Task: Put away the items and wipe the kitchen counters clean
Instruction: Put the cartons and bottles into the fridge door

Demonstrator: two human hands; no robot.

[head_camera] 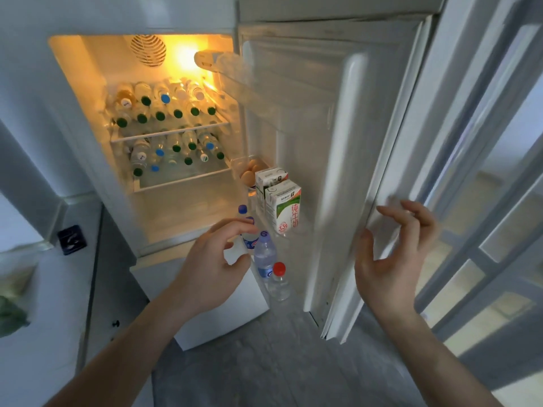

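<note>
**Both hands at the open fridge door**

The small white fridge stands open, its door swung out toward 3 o'clock. In the door's lower rack stand clear plastic water bottles: a blue-capped one just at 3 o'clock of the left hand, and a red-capped one at its 4 o'clock. The left hand's fingers are loosely curled, holding nothing, close to another blue-capped bottle partly hidden behind them. White milk cartons sit at 1 o'clock. The right hand hovers spread by the door's edge, fingers bent, gripping nothing. Both forearms reach forward from 6 o'clock.
</note>
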